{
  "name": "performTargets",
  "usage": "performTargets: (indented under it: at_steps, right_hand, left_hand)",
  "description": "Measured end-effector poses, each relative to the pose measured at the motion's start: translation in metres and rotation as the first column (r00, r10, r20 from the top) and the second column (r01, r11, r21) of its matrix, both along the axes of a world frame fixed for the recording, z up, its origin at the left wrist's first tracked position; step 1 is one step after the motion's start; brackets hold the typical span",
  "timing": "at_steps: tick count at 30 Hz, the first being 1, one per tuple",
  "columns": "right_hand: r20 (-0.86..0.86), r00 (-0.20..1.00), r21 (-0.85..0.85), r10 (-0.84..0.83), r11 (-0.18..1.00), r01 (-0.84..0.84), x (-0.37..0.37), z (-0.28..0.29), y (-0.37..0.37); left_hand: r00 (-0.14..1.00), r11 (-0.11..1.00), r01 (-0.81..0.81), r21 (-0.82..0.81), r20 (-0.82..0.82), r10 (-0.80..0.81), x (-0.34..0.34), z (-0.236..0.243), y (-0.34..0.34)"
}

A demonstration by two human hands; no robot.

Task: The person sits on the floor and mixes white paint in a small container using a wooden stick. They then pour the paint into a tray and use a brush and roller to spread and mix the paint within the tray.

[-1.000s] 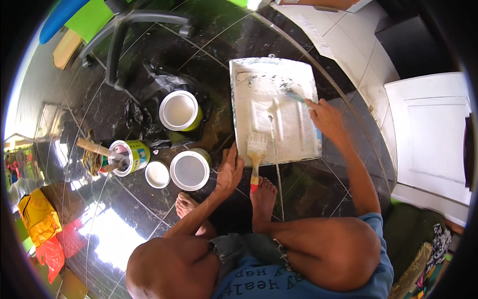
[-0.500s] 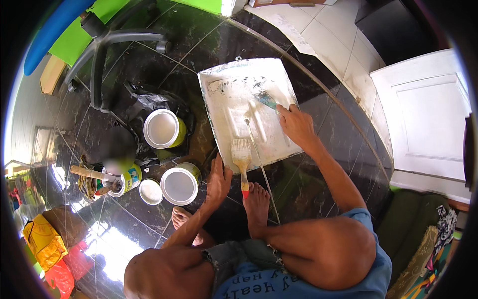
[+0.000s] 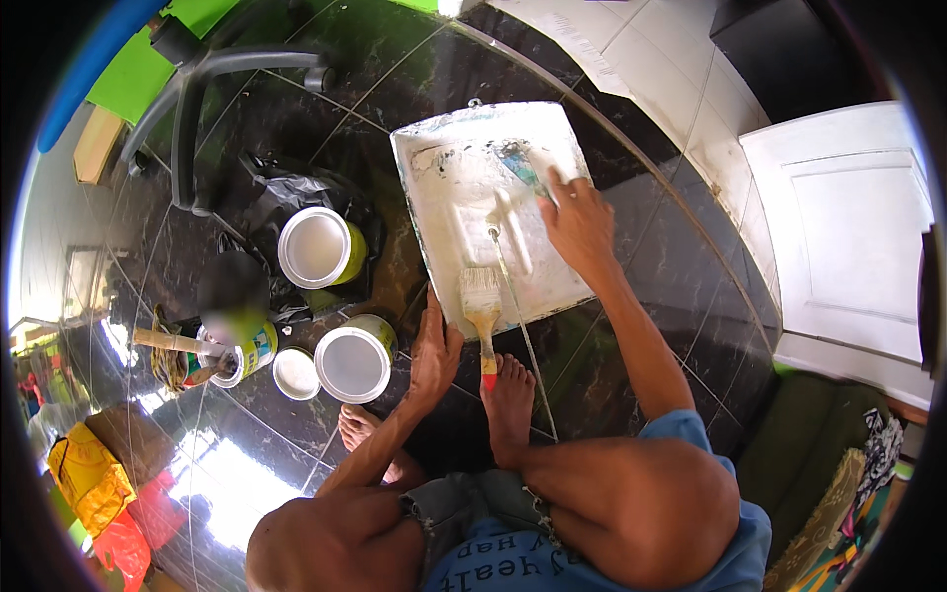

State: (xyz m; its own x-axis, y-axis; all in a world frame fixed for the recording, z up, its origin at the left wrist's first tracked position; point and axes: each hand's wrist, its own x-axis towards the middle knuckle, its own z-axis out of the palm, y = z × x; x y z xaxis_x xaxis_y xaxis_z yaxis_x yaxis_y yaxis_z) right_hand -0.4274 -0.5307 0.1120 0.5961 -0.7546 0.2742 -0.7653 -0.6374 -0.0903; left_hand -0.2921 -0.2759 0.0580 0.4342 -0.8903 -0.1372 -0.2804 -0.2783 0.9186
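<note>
A white, paint-coated paint tray (image 3: 444, 197) lies on the floor in front of me. My right hand (image 3: 577, 225) grips a small scraper (image 3: 517, 166) with a teal, paint-smeared blade, held against the tray's far part beside dark, bare patches. My left hand (image 3: 434, 347) holds the tray's near-left corner; its fingers run along the side. A paintbrush (image 3: 481, 308) with whitish bristles and a red handle tip rests over the near edge, the tip above my foot. Right of it, a thin rod (image 3: 513, 301) reaches from the tray toward me.
Left of the tray stand two open paint cans (image 3: 318, 249) (image 3: 353, 363), a lid (image 3: 296, 373) and a third can (image 3: 252, 355) with tools in it. Black plastic (image 3: 306, 187) lies under one can. A chair base (image 3: 192, 89) is far left, a white panel (image 3: 838, 207) right.
My right hand has shifted slightly up and left over the tray, and the scraper's blade now sits a little farther from me. The left hand stays at the tray's corner.
</note>
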Motion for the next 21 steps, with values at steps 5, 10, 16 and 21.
performTargets:
  at_steps: [5, 10, 16, 21]
  right_hand:
    - [0.17, 0.973, 0.379, -0.157, 0.922, 0.083, -0.117, 0.018, 0.122]
    - [-0.31, 0.934, 0.828, -0.177, 0.433, 0.357, -0.161, 0.028, 0.231]
    - [-0.261, 0.962, 0.872, -0.085, 0.407, 0.273, -0.181, 0.074, 0.206]
    - [-0.277, 0.961, 0.872, -0.023, 0.413, 0.261, -0.191, 0.129, 0.173]
  left_hand:
    - [0.997, 0.997, 0.006, -0.072, 0.076, -0.001, -0.016, -0.015, -0.008]
    - [0.993, 0.998, -0.021, 0.063, -0.119, 0.028, -0.01, -0.008, 0.0]
    - [0.989, 0.996, -0.079, 0.051, -0.125, 0.085, -0.015, -0.02, 0.009]
    - [0.982, 0.995, -0.039, -0.089, -0.189, 0.022, -0.013, -0.011, 0.025]
